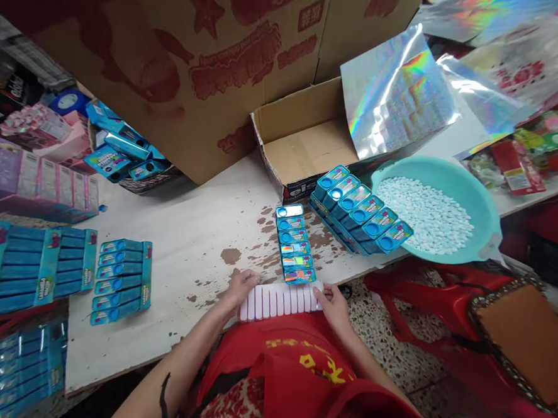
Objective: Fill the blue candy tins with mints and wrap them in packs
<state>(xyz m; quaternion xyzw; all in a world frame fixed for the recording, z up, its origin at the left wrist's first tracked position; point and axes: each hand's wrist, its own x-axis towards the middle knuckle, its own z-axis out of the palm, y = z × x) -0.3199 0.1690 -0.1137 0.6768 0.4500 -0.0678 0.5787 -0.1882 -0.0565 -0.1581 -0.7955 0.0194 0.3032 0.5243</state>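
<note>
Side-by-side white cases [279, 300], left hand [243, 285] and right hand [332, 299] gripping the row's ends

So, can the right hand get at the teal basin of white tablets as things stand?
Probably yes. The teal basin lies open to the side of the right hand, nothing between them; but that hand and the left hand both hold the row of white pieces.

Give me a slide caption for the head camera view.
Left hand and right hand grip a row of white pieces beside blue tins and a teal basin.
</note>
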